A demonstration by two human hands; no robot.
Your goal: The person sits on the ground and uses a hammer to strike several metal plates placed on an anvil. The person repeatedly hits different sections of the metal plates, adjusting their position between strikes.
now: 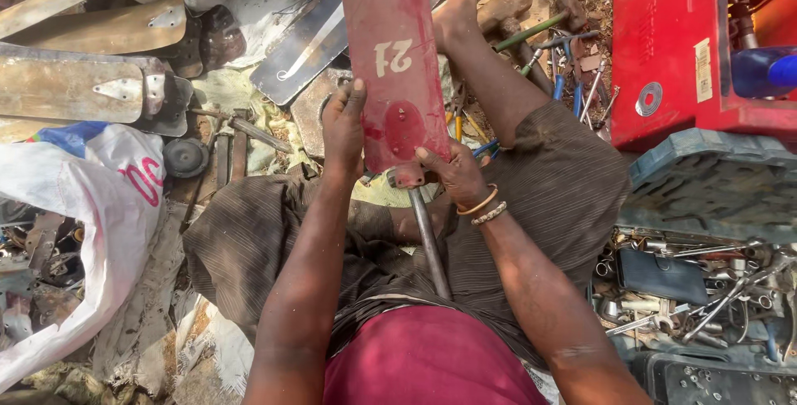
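Here we go, looking straight down at a person seated on the ground, legs spread, with a long red fan blade (390, 56) running from the lap out toward twelve o'clock. The left hand (343, 127) lies flat along the blade's nine o'clock edge, fingers stretched and pressed against it, steadying rather than clasping. The right hand (455, 174) sits at the blade's near end, thumb laid on the red face and fingers curled round the metal bracket (408, 176) there, pinching it. A grey metal rod (430, 243) runs from that bracket down toward six o'clock into the lap; whether either hand drives it, I cannot tell.

By my judgement the bracket joint is being worked: keep the left palm firm so the blade cannot twist, keep the rod in line with the joint, and keep that thumb off the bracket edge.

The surface is bare, littered ground under cloth scraps. At nine to eleven o'clock lie worn cream fan blades (75, 90) and a white sack (83, 197). At one o'clock, loose screwdrivers (573, 81); at two o'clock a red toolbox (672, 48); at four o'clock a tray of sockets and spanners (706, 289)
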